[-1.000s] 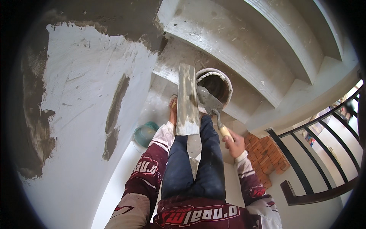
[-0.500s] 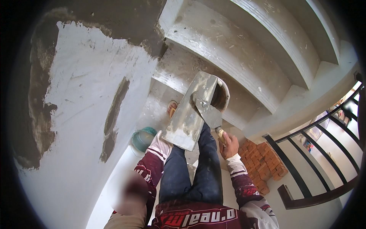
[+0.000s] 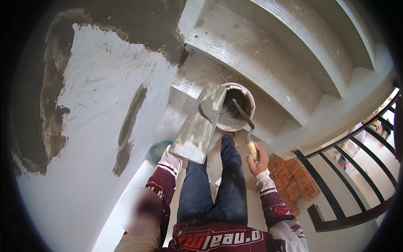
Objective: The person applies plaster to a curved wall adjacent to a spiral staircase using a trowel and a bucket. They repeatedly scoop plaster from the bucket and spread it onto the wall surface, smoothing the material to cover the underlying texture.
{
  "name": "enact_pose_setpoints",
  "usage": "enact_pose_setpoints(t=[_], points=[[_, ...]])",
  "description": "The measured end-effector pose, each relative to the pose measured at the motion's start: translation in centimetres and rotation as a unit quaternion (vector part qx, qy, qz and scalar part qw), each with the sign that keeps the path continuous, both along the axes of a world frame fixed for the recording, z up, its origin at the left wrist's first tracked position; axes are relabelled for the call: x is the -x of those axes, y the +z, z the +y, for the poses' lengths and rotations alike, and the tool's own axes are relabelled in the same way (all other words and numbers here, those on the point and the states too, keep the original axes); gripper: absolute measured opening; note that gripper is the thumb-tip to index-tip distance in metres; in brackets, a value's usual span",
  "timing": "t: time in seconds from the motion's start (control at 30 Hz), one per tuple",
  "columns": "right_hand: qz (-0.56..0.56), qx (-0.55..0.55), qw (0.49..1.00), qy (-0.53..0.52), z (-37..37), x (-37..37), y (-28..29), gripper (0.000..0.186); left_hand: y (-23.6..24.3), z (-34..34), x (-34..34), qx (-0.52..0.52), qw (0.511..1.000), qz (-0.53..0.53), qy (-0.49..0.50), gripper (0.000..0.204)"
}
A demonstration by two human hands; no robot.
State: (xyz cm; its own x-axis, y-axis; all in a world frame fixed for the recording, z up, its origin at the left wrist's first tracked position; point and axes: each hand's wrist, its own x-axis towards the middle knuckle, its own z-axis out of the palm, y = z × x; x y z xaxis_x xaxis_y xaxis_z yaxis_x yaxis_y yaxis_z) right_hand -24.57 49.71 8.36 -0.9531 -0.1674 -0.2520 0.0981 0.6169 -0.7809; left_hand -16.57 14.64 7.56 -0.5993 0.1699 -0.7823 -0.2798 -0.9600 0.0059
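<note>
In my right hand is the wooden handle of a pointing trowel, fingers closed round it. Its blade is turned edge-on and reaches into the mouth of a round bucket, whose inside is coated with grey mortar. A long rectangular plasterer's hawk, smeared with mortar, is held tilted by my left hand; the fingers are hidden beneath the board. A thin curved streak of mortar lies on its upper half, beside the bucket's rim.
Curved concrete stairs rise beyond the bucket. The left wall is white with patches of grey mortar. A teal bucket stands by the wall. To the right are stacked bricks and a black metal railing.
My right hand has drawn the trowel off the hawk and over to the bucket, turning its blade on edge. The hawk has shifted slightly left, uncovering the bucket's mouth.
</note>
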Motion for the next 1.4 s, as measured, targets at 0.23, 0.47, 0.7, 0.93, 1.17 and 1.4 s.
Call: enact_pose_setpoints(t=[0.23,0.47,0.7,0.93,1.17,1.4], points=[[0.125,-0.007,0.988,0.086,-2.1,-0.5,-2.7,0.055,-3.3,3.7,1.4,0.018,0.999,-0.038,-0.018,0.049],[0.073,-0.105,0.984,0.121,4.2,-3.1,-2.5,0.052,-8.2,2.2,3.2,0.057,0.996,-0.070,-0.029,0.051],[-0.326,0.293,0.897,-0.053,1.2,1.2,4.2,0.045,-9.0,0.6,5.2,0.062,0.994,-0.066,-0.054,0.052],[-0.580,0.371,0.710,-0.148,3.5,3.0,3.5,0.036,-3.1,0.4,2.0,0.029,0.998,-0.040,-0.036,0.053],[-0.548,0.211,0.787,-0.189,3.2,1.8,-3.9,0.033,3.4,-1.0,-1.1,0.020,0.999,-0.041,0.002,0.055],[-0.359,-0.192,0.912,0.055,-2.6,5.3,-17.2,0.051,5.5,0.0,-1.3,0.005,0.999,-0.051,0.002,0.056]])
